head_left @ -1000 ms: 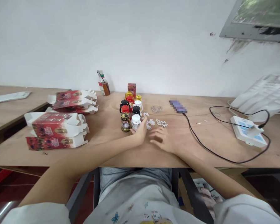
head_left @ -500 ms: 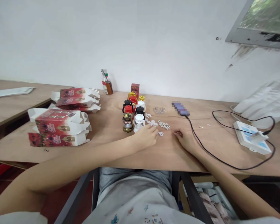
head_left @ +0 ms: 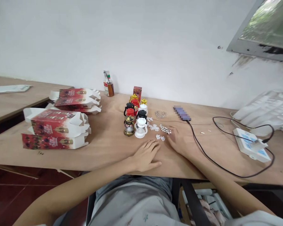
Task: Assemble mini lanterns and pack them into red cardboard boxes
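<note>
Discs [head_left: 164, 128]: small, round and pale, in a loose cluster on the table [head_left: 108, 157], right of the white pieces [head_left: 154, 127]
Right hand [head_left: 176, 138]: lowered at the right edge of the discs, fingertips by the nearest ones; blurred, so I cannot tell whether it pinches one
White pieces: flat, scattered between the lanterns [head_left: 141, 128] and the discs, with two lying nearer the table's front edge
Left hand [head_left: 145, 156]: palm down on the table, in front of the lanterns and white pieces, holding nothing, fingers slightly spread and thumb well out
Lanterns: upright in a close group left of the white pieces, a white one and a bronze one in front, black, red, white and gold ones behind
Metal bits [head_left: 160, 114]: small loose pile behind the discs
Red box [head_left: 137, 92]: upright, just behind the lanterns
Phone [head_left: 182, 113]: lying right of the metal bits, black cable [head_left: 204, 152] running from its near end
Bottle [head_left: 108, 84]: near the wall [head_left: 155, 50], left of the red box, brown in its lower part
Cartons [head_left: 54, 128]: red and white, open-flapped, in two overlapping stacks at the left
Power strip [head_left: 251, 145]: white, far right, a plug in it
</note>
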A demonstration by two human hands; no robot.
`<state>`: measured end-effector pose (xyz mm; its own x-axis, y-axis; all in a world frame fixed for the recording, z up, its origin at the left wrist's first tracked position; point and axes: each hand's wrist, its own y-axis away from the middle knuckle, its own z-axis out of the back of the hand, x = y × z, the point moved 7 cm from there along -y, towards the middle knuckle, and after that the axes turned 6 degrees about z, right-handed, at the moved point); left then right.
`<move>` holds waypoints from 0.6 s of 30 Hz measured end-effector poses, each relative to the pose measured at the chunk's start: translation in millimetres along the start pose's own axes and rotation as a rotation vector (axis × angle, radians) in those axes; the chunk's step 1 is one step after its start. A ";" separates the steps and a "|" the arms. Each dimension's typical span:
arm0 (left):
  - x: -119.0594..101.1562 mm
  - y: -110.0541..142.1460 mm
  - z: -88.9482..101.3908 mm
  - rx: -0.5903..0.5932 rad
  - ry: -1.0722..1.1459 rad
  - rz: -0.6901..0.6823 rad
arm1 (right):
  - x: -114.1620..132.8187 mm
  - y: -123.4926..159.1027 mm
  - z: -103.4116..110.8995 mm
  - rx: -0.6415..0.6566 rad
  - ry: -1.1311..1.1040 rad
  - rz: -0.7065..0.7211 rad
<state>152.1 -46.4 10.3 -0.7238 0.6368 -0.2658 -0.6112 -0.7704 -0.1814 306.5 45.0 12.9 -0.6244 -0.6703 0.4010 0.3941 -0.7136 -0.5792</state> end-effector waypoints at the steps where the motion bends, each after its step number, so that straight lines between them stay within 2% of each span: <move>1: 0.1 0.3 1.6 -0.010 0.015 0.000 | 13.5 2.4 -5.1 0.084 0.028 0.079; 4: 0.1 3.3 6.7 -0.046 0.053 -0.004 | 37.5 3.2 -24.6 0.277 0.110 0.184; 7: 5.5 8.8 10.8 -0.095 0.054 0.068 | 45.1 -10.3 -46.9 0.350 0.131 0.194; 12: 20.4 25.4 16.8 -0.129 -0.011 0.226 | 43.5 -42.3 -76.9 0.302 0.089 0.094; 18: 33.8 52.3 32.0 -0.163 -0.047 0.217 | 33.8 -61.8 -90.3 0.186 0.067 0.006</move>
<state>85.4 -64.2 22.2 -0.8485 0.4543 -0.2714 -0.3834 -0.8812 -0.2765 200.2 84.9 -1.9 -0.6632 -0.6637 0.3460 0.5117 -0.7394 -0.4375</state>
